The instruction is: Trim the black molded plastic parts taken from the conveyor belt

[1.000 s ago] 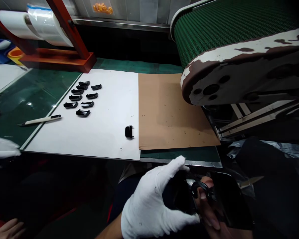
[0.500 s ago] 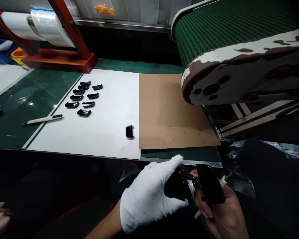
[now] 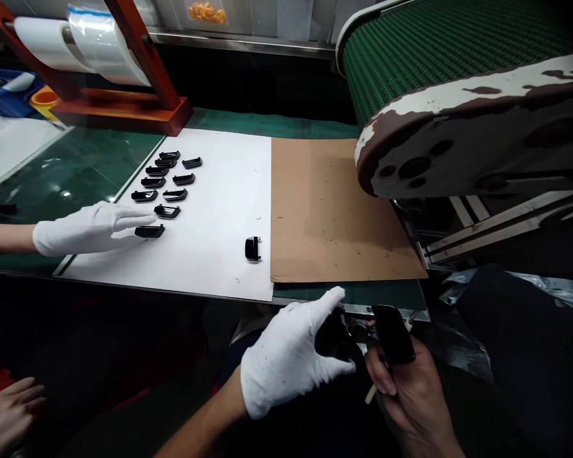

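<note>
Just off the near edge of the brown cardboard sheet [image 3: 310, 191], gripping with the white-gloved left hand [image 3: 286, 356], apparently clamped across a dark piece [image 3: 333, 334], with thumb and fingers wide around it. And just beside that, off the cardboard's near right side, holding a pale-handled tool [image 3: 371, 394] in the bare right hand [image 3: 416, 388], with fingers curled and right up by a black panel [image 3: 394, 334]. Pinching the panel too? Can't tell. Joined to the dark piece? Can't tell that either. Looks like close work on edges, trimming perhaps, judging by dark curls [image 3: 358, 252] scattered over the cardboard and clinging to the left hand. Calls next, most likely, for a steady left hold and a small, careful move of the tool. Meanwhile, just left of the cardboard, on white paper [image 3: 210, 267]: a lone black part [image 3: 251, 249], untouched. Farther left of the cardboard: small black parts [image 3: 175, 196] in two uneven rows, with a co-worker's gloved hand [image 3: 88, 229] right at the nearest.
</note>
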Motion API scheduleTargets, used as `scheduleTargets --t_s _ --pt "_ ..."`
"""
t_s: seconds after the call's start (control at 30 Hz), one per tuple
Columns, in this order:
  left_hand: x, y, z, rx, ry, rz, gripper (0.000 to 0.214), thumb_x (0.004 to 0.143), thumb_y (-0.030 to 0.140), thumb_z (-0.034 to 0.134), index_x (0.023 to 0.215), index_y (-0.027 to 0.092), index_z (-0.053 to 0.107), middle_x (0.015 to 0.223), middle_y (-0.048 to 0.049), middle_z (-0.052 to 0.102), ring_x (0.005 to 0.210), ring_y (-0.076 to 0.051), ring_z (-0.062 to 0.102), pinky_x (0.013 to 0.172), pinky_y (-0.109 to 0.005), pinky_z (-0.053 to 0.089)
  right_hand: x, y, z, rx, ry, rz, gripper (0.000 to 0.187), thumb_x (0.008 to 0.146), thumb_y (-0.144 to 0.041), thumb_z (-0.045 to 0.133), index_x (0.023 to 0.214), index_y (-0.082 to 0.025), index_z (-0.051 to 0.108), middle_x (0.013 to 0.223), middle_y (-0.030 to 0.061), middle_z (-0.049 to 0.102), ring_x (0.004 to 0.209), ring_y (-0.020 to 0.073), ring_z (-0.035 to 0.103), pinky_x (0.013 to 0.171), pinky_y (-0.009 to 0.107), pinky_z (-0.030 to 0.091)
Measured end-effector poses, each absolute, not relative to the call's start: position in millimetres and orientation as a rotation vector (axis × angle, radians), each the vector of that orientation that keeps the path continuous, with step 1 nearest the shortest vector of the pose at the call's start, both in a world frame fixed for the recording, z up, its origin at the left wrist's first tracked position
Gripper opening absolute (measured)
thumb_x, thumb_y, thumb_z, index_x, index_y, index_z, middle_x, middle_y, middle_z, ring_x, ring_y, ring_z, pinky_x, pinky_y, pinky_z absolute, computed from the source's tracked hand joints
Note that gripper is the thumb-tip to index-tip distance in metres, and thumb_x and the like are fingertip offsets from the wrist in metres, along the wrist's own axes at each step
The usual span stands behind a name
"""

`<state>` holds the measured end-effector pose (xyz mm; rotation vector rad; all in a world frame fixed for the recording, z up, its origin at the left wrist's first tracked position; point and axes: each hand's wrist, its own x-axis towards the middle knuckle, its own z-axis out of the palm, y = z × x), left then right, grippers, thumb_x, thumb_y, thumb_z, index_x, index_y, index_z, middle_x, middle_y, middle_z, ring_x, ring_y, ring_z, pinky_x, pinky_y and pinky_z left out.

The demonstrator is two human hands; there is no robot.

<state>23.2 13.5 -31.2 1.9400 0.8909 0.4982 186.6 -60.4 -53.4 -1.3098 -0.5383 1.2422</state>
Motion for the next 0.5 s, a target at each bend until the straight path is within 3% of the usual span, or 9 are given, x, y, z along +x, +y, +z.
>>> scheduleTargets --t_s 0.1,0.5 --pt "24.1 10.9 -30.5 1.936 0.912 0.531 0.088 0.067 0.026 0.084 0.141 0.021 0.037 0.131 -0.0082 0.060 0.118 -0.025 0.059 0.102 -0.037 0.046 187.0 -61.6 -50.7 -1.302 -0.548 1.223 0.035 0.065 -0.054 0.079 0.075 -0.022 0.073 0.030 -0.0093 0.035 0.030 0.0036 0.024 0.036 0.018 0.021" --pt "26.4 9.4 -30.9 1.968 0.946 0.568 0.087 0.066 0.027 0.084 0.140 0.017 0.040 0.126 -0.0089 0.064 0.115 -0.025 0.061 0.100 -0.035 0.049 188.1 -62.1 -50.4 -1.263 -0.573 1.221 0.028 0.071 -0.050 0.077 0.076 -0.022 0.073 0.030 -0.0091 0.037 0.029 0.0028 0.024 0.037 0.018 0.022"
